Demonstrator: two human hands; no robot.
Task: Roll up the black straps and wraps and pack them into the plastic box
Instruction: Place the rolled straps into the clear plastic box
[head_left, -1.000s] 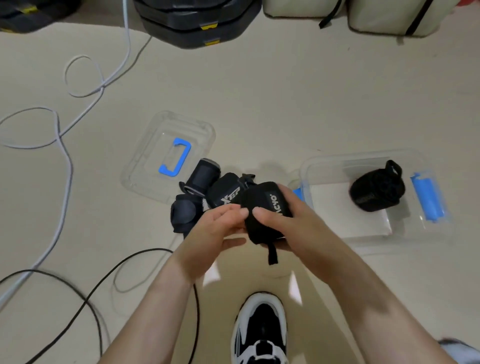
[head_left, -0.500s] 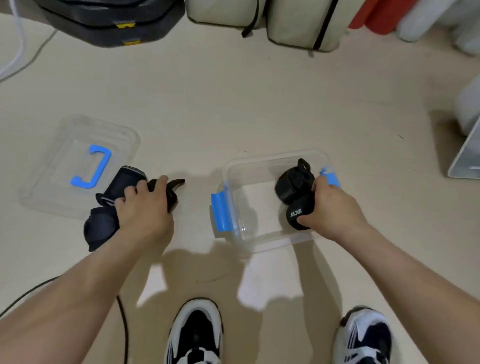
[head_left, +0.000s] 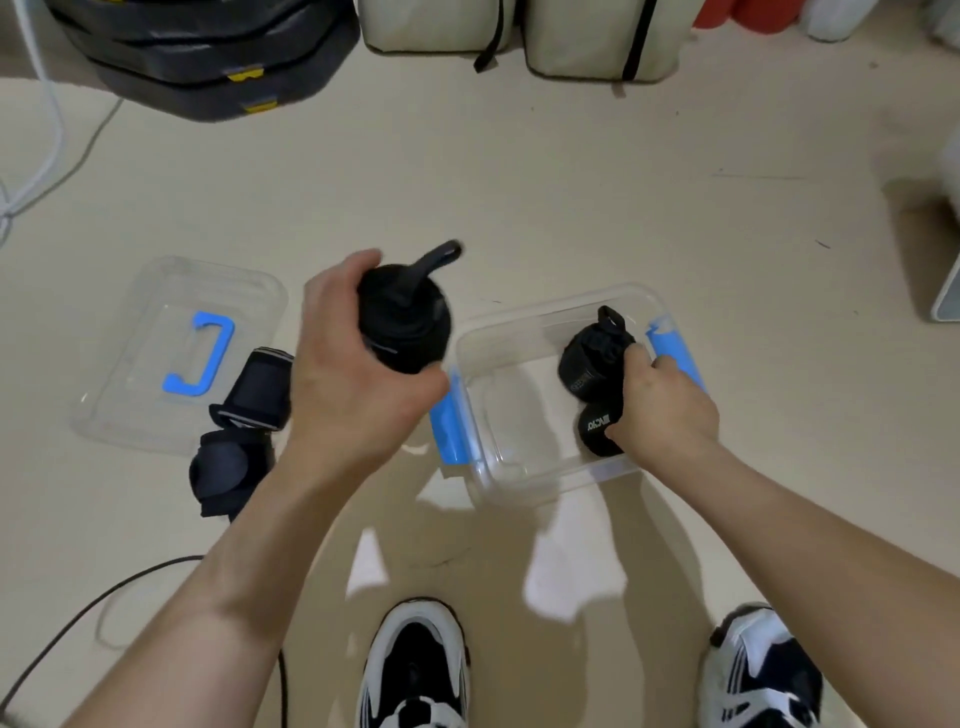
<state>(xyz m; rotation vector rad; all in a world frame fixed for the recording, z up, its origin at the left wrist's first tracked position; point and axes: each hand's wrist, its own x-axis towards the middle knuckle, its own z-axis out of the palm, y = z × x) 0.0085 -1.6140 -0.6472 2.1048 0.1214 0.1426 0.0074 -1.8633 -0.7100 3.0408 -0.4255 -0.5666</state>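
Two rolls held.
Your left grip (head_left: 353, 374) clasps a rolled wrap (head_left: 402, 322), plastic box (head_left: 519, 483) just right of it; your right grip (head_left: 660, 410), inside the box, grasps a lettered roll (head_left: 595, 428), another roll (head_left: 592, 353) touching beyond.

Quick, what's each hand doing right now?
Left hand: grips a rolled black wrap.
Right hand: holds a lettered roll inside the plastic box.
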